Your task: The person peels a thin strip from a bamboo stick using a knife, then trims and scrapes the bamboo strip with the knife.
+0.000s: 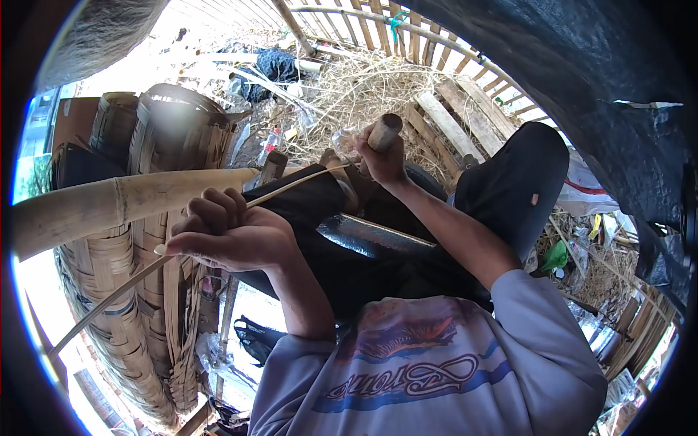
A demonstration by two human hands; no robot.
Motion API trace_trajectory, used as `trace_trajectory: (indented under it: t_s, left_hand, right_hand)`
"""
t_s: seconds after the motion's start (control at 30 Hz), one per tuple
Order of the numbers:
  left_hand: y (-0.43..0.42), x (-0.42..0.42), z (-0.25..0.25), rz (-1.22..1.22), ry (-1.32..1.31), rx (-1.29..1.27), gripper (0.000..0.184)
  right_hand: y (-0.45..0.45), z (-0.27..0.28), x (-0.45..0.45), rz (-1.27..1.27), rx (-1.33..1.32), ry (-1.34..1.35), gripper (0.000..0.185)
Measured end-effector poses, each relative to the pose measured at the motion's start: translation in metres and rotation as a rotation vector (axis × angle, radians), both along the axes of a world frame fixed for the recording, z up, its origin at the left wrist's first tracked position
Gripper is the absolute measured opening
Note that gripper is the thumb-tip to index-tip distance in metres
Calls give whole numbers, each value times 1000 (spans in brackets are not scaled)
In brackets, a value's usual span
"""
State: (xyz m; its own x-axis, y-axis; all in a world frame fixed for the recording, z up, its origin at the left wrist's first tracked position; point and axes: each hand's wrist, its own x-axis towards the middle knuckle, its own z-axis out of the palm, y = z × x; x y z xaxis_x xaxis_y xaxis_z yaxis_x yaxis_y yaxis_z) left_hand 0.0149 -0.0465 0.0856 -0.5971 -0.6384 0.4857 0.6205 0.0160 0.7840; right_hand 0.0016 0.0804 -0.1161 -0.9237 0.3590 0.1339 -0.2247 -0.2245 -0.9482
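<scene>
My left hand [236, 236] is closed around a thin bamboo strip [299, 179], palm turned upward and fingers curled. The strip passes through this hand, with one end trailing down to the lower left and the other reaching my right hand. My right hand [384, 161] grips a tool by its thick round wooden handle [385, 131], the butt pointing up towards the camera. The tool's working end is hidden under the fist, close to where the strip meets it. Between my dark-trousered legs lies a long shiny dark piece [374, 236] that I cannot identify.
A thick bamboo pole [123, 200] juts in from the left, beside rolled woven bamboo panels [109, 291]. Straw and shavings [363, 83] litter the ground ahead, with boards [447, 120] and a plastic bottle [270, 144]. A slatted bamboo fence [414, 36] and dark sheeting [603, 65] border the spot.
</scene>
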Motion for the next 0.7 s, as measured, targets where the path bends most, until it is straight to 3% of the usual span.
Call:
trace_trajectory:
  t_s: [0.1,0.2,0.27,0.3,0.37,0.43,0.63,0.7]
  left_hand:
    - [-3,1,-1,6,-1,42,46]
    - [0,0,3,5,2,83,55]
    - [-2,0,0,-10,2,49,51]
    - [-2,0,-1,-22,7,15,47]
    - [-3,0,-1,-47,19,35,47]
    - [-4,-3,-4,-65,30,49,48]
    - [-7,-3,-15,-126,31,34,49]
    - [-5,-2,-13,-139,17,27,49]
  right_hand:
    - [0,15,-4,-6,-160,100,13]
    - [4,33,-5,41,-230,96,12]
    - [4,30,-4,69,-293,32,12]
    - [4,14,-4,62,-293,39,12]
    - [5,-19,-4,5,17,-107,15]
    - [9,-26,-5,-12,-14,-158,18]
    - [30,42,-18,31,-267,-45,12]
    - [32,34,-21,-2,-276,-25,10]
